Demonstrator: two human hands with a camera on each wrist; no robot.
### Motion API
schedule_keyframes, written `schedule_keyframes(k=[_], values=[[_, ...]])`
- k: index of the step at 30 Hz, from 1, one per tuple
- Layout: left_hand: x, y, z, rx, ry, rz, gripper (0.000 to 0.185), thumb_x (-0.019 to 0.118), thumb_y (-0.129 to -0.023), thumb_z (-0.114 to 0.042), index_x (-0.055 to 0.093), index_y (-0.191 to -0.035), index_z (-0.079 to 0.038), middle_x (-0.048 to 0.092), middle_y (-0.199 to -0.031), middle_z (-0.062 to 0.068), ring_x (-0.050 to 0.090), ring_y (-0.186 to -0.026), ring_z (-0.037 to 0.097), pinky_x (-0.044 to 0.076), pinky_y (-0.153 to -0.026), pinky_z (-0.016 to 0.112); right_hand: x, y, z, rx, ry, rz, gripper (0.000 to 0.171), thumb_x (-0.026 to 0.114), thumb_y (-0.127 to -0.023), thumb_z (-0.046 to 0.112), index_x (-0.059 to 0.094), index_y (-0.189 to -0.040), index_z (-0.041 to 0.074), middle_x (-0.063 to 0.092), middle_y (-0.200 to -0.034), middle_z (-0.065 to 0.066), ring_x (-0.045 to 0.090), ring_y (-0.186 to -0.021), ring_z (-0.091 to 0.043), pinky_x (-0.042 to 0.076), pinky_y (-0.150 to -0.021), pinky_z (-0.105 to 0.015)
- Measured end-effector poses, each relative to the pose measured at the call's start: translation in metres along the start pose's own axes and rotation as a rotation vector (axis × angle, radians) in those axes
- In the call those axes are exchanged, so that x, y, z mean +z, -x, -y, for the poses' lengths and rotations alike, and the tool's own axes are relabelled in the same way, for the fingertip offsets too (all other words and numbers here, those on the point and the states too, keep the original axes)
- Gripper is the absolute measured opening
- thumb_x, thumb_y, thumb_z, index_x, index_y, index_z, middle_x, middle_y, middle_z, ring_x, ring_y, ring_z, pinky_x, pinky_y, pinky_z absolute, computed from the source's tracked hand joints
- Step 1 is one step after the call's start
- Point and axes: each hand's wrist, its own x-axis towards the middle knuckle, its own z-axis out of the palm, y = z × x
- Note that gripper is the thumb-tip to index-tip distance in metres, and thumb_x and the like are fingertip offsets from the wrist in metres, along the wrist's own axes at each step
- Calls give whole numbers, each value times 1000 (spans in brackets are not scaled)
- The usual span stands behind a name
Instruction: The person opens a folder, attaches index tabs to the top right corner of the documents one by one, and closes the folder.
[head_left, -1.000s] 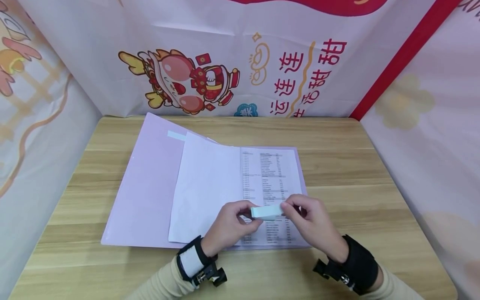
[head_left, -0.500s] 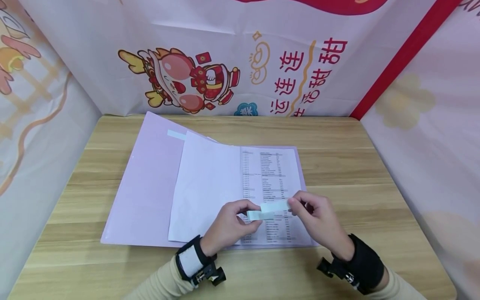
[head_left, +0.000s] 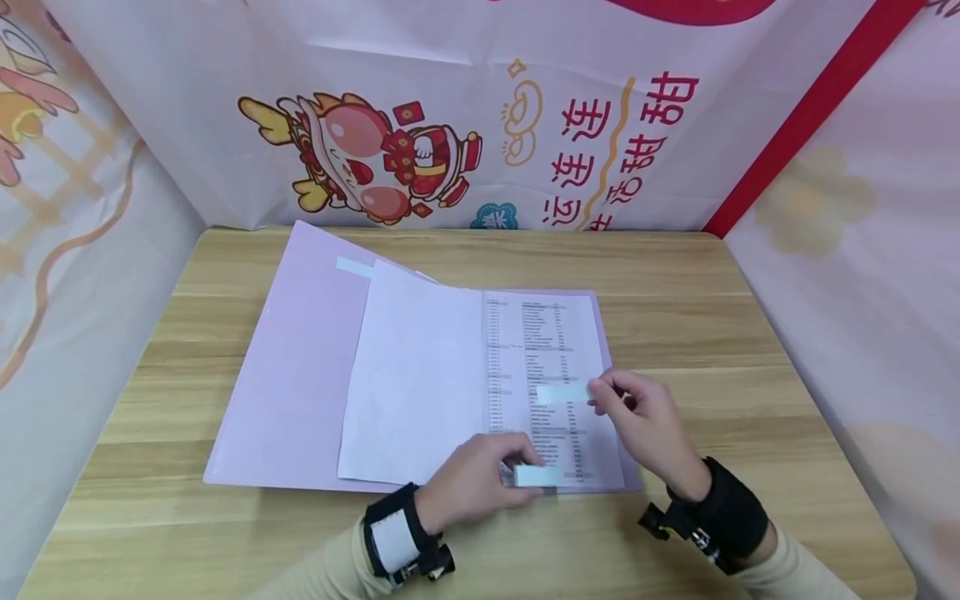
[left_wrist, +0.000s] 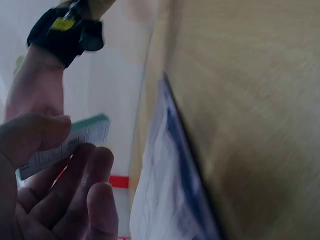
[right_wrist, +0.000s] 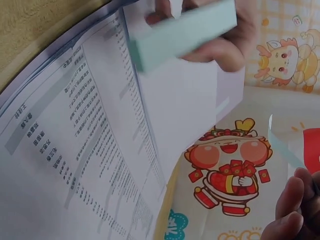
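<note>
My left hand (head_left: 480,477) holds a pale green sticky note pad (head_left: 534,476) between thumb and fingers, low over the folder's front edge. In the left wrist view the pad (left_wrist: 89,134) shows its printed backing. My right hand (head_left: 651,423) pinches the right end of a single pale green sticky note (head_left: 561,394), separate from the pad. That note hangs over a printed sheet (head_left: 551,350); whether it touches the paper I cannot tell. Beneath lies an open lilac folder (head_left: 288,375), with a blank white page (head_left: 420,375) turned to the left.
A pale sticky strip (head_left: 354,267) shows on the folder's left cover, beside the blank page's top corner. The folder lies on a wooden table (head_left: 690,333). Printed cloth walls (head_left: 420,50) stand at the back and both sides.
The note came away from the pad in my right hand, which moved up and slightly right. My left hand moved down toward the folder's front edge with the pad.
</note>
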Motion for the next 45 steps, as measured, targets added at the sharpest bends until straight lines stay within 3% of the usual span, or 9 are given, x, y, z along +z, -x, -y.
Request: schedule_keyframes(k=[3, 12, 23, 29, 39, 45], values=[[8, 1, -3, -1, -95, 65, 23, 87, -81, -15, 72, -98, -21, 65, -88, -18, 58, -77, -2, 49, -69, 18, 0, -1, -2, 11, 1, 9, 23, 60, -103, 10, 68, -81, 9, 61, -75, 1, 53, -70, -15, 42, -59, -25], [20, 2, -8, -12, -282, 118, 18, 86, -81, -17, 74, -93, -22, 56, -74, -20, 52, -65, -3, 44, -58, 16, 2, -1, -6, 0, -3, 14, 25, 60, -103, 10, 67, -79, 8, 62, -74, 2, 54, -69, -15, 42, -57, -26], [30, 7, -10, -44, -506, 98, 17, 86, -79, -19, 72, -89, -23, 66, -78, -16, 53, -66, -2, 43, -57, 22, 3, 1, -10, 14, 6, 57, 24, 59, -104, 14, 67, -81, 12, 61, -75, 0, 54, -71, -17, 42, -59, -26], [33, 10, -12, -55, -683, 147, 21, 87, -80, -25, 73, -93, -17, 65, -72, -9, 52, -61, 2, 40, -51, 23, 3, 2, -11, 6, 4, 51, 25, 59, -104, 13, 67, -81, 12, 61, -75, -1, 54, -71, -16, 42, -59, -26], [36, 14, -15, -53, -822, 137, 27, 88, -79, -30, 75, -97, -13, 63, -77, -3, 57, -65, 8, 43, -49, 25, 3, 2, -12, 19, -2, 62, 25, 59, -104, 15, 67, -81, 13, 61, -75, -1, 54, -71, -17, 41, -59, -26], [38, 15, -16, -49, -850, 135, 28, 88, -79, -30, 74, -97, -13, 62, -78, -1, 58, -67, 11, 42, -49, 27, 3, 3, -12, 9, -9, 61, 25, 59, -104, 14, 67, -81, 13, 61, -75, -2, 53, -70, -17, 41, -58, -26]])
